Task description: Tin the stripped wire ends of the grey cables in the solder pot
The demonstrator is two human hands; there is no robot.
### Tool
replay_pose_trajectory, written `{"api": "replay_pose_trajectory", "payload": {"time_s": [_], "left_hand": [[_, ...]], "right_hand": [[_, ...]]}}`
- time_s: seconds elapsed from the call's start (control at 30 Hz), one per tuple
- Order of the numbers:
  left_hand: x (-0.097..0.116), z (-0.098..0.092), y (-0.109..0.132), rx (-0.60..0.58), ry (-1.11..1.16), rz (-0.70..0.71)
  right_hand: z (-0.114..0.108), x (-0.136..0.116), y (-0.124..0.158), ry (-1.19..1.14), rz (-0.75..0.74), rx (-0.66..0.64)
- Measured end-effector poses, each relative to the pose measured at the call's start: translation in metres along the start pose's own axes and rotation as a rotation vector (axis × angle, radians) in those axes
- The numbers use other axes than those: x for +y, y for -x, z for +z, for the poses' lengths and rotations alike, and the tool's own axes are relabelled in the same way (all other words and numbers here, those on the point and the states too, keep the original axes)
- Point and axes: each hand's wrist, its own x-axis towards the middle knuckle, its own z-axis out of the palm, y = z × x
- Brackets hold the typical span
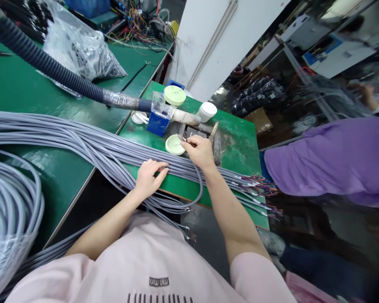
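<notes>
here, right hand (199, 152) pinches frayed wires (181, 138); left hand (149, 176) unclenched on smooth cables (132, 150)

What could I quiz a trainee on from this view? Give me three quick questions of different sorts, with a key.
1. Multiple choice: what does the right-hand grip hold?
a) a blue box
b) a cable end with exposed wires
c) a corrugated hose

2. True or false: the left-hand grip rests on a white jar.

3. Fill in: the tabletop under the cables is ____ in colour.

Key: 1. b. 2. False; it rests on the grey cables. 3. Green.
</notes>
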Motion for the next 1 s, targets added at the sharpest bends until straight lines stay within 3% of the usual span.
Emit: {"api": "replay_pose_trajectory", "payload": {"time_s": [0.2,0.53,0.73,0.87,1.0], "left_hand": [[0.000,0.000,0.002,-0.010,0.001,0.037],[-0.001,-0.001,0.003,0.012,0.005,0.050],[-0.003,0.000,0.004,0.036,0.019,0.090],[-0.003,0.001,0.004,0.038,0.009,0.090],[-0.003,0.001,0.004,0.035,-0.004,0.091]], "right_hand": [[0.015,0.001,-0.020,0.303,0.023,-0.211],[0.025,0.007,-0.026,0.461,-0.001,-0.269],[-0.004,0.016,-0.027,0.375,0.000,-0.132],[-0.030,0.045,-0.032,0.354,0.161,0.051],[-0.035,0.075,-0.034,0.413,0.294,0.091]]}}
